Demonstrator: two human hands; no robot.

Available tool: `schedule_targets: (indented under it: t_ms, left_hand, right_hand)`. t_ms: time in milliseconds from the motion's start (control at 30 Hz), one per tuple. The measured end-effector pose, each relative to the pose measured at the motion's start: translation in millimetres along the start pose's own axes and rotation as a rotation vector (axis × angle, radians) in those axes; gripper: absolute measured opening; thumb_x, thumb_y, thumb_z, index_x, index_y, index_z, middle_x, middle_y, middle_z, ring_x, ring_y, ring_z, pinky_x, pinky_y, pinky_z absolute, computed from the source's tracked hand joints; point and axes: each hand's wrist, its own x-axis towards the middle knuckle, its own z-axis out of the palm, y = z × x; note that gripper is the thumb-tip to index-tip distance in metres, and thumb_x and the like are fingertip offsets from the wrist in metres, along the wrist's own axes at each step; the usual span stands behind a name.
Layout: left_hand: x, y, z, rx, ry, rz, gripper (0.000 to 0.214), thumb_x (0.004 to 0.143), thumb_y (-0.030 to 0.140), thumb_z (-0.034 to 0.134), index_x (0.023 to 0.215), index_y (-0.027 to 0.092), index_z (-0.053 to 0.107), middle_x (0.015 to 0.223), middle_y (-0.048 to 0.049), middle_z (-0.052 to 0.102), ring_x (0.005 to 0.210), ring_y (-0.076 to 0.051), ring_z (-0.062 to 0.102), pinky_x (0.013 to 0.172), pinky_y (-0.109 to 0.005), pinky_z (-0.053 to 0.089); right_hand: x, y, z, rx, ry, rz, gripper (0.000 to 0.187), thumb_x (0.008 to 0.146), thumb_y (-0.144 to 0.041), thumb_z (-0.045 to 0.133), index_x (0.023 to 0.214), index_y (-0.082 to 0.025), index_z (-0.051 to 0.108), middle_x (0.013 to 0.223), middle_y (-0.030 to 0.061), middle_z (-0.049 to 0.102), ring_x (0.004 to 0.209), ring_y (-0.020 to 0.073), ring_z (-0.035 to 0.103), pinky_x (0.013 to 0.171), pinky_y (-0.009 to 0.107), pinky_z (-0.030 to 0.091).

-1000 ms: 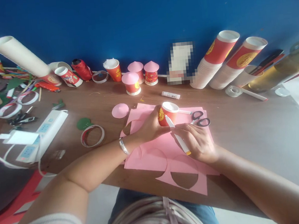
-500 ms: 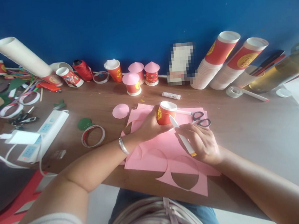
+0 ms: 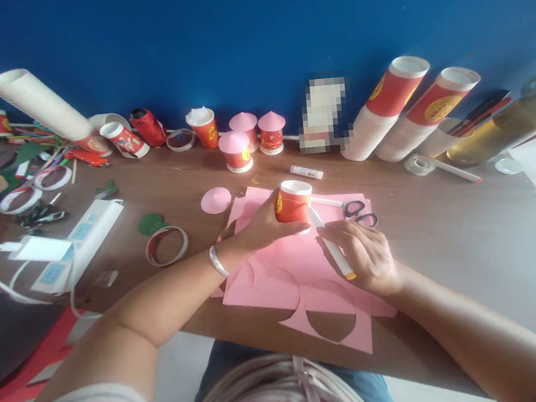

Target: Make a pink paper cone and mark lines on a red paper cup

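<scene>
My left hand grips a small red paper cup with a gold emblem, standing upside down on a pink paper sheet. My right hand pinches a white pen with an orange end, its tip against the cup's lower edge on the right. The pink sheet has several round holes cut out of it. Black-handled scissors lie on the sheet just right of the cup. A pink paper disc rests to the left of the sheet.
Three cups with pink cone lids stand near the blue wall. Stacks of paper cups lie at the right, another long stack at the left. A white power strip, a tape ring and a glue stick lie on the brown table.
My left hand has shifted the cup slightly left and turned it more upright. My right hand with the pen has slid right and down along the cup's base.
</scene>
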Motion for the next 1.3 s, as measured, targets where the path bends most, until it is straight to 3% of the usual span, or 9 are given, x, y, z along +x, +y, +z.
schedule_targets:
  t_ms: [533,667,933,1300]
  left_hand:
    - [3.2,3.0,0.8,-0.143,-0.027,0.003,0.052,0.073,0.041,0.094,0.102,0.02,0.056,0.09,-0.0005,0.057,0.082,-0.015,0.052,0.072,-0.029,0.048]
    - [3.7,2.9,0.1,-0.168,-0.075,0.011,0.047,0.075,0.043,0.091,0.096,0.019,0.057,0.087,-0.0003,0.057,0.081,-0.014,0.05,0.072,-0.028,0.046]
    - [2.1,3.6,-1.1,-0.125,-0.09,0.014,0.043,0.079,0.044,0.089,0.093,0.019,0.056,0.088,-0.0009,0.058,0.081,-0.015,0.051,0.073,-0.029,0.043]
    - [0.5,12.1,-2.4,-0.109,-0.129,0.024,0.047,0.082,0.048,0.087,0.103,0.019,0.058,0.096,-0.004,0.062,0.089,-0.018,0.058,0.081,-0.033,0.049]
  right_hand:
    - [0.5,-1.3,-1.2,-0.01,-0.024,0.03,0.029,0.099,-0.004,0.055,0.126,-0.011,0.061,0.093,0.0098,0.075,0.079,0.0201,0.071,0.064,0.031,0.055]
    - [-0.6,-2.1,-1.0,0.016,-0.037,0.009,0.027,0.1,-0.006,0.05,0.124,-0.011,0.06,0.094,0.0107,0.075,0.079,0.0201,0.07,0.064,0.031,0.056]
    - [-4.4,-6.5,1.0,0.021,-0.022,0.0,0.026,0.095,-0.001,0.058,0.119,-0.01,0.062,0.092,0.0107,0.074,0.076,0.0198,0.067,0.064,0.032,0.056]
    - [-5.9,-4.8,0.3,0.008,-0.016,0.011,0.028,0.094,-0.002,0.055,0.12,-0.01,0.062,0.091,0.0093,0.075,0.074,0.019,0.068,0.061,0.032,0.055]
